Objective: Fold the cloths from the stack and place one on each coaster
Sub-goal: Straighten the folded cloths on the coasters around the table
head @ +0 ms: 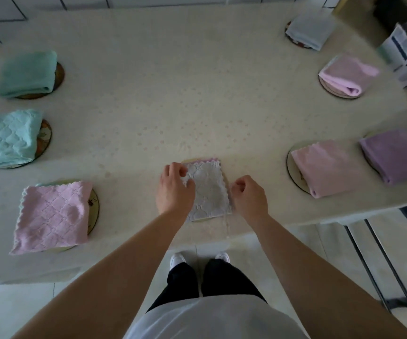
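Nearest the person, at the tabletop's (pixel 197 99) front edge, a folded white cloth (pixel 207 192) lies over a coaster whose pale rim (pixel 192 160) only just peeks out at the far-left corner. Both hands work on it. The left hand (pixel 174 189) lies over the cloth's left side, its grip closed in a pinch on the left edge near the far corner. The right hand (pixel 249 195) sits just beside the right edge, fingers curled in; whether its grip actually has hold of the scalloped border or merely touches it, I cannot tell. The two hands bracket the cloth, probably to square it on its coaster before letting go.

A little farther out, to the left, a pink quilted cloth (pixel 52 215) covers most of a dark-rimmed coaster (pixel 94 206), and to the right a pink cloth (pixel 327 167) lies across another coaster (pixel 291 165), with a purple cloth (pixel 395 155) just beyond it. Farther still on the left lie a light blue cloth (pixel 9 138) and a green cloth (pixel 27 73), each resting on a coaster that shows at its right side. On the far right lie a rolled-looking pink cloth (pixel 347 74) and, farthest off, a grey-blue cloth (pixel 307 30).

No stack of unfolded cloths is in view, and every visible coaster carries a cloth, so the task looks close to its end.
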